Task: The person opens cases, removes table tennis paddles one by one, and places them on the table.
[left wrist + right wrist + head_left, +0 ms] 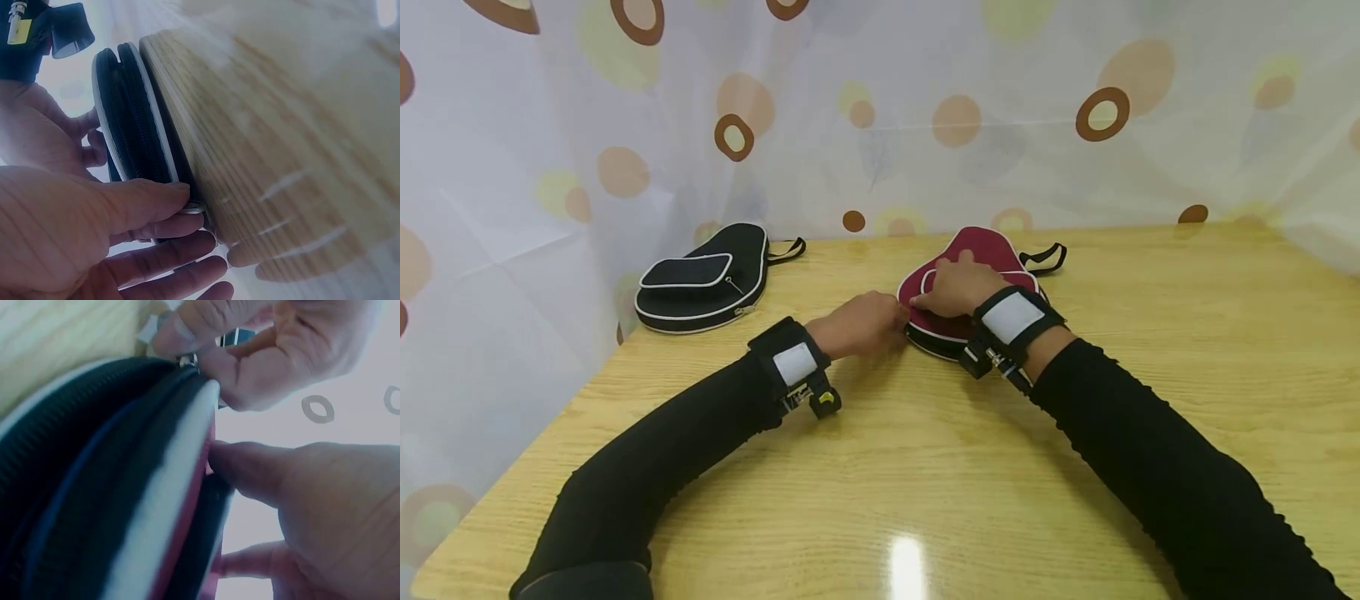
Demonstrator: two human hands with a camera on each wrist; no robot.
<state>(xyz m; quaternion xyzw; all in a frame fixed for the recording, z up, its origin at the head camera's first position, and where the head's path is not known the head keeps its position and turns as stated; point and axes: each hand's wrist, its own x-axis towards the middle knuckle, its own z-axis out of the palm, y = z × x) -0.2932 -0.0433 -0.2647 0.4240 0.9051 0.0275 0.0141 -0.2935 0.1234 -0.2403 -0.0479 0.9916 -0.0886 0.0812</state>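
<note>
A maroon table tennis paddle case (976,243) with white piping and a black side lies on the table. My left hand (861,325) is at its left front edge, thumb and index finger pinching the zipper pull (194,207); the other fingers extend below. Across the top of the case rests my right hand (964,285), fingers spread and thumb pressing near the left edge. Up close in the right wrist view, the case's zipper (81,434) gapes between its tooth rows, with a strip of blue along it. The pull's slider is at the corner beside the left fingers.
A black paddle case (745,260) with white piping lies at the back left, its strap pointing right. The maroon case's black wrist strap (1047,258) sticks out to the right. Behind the wooden table (865,467) hangs a dotted curtain (887,92).
</note>
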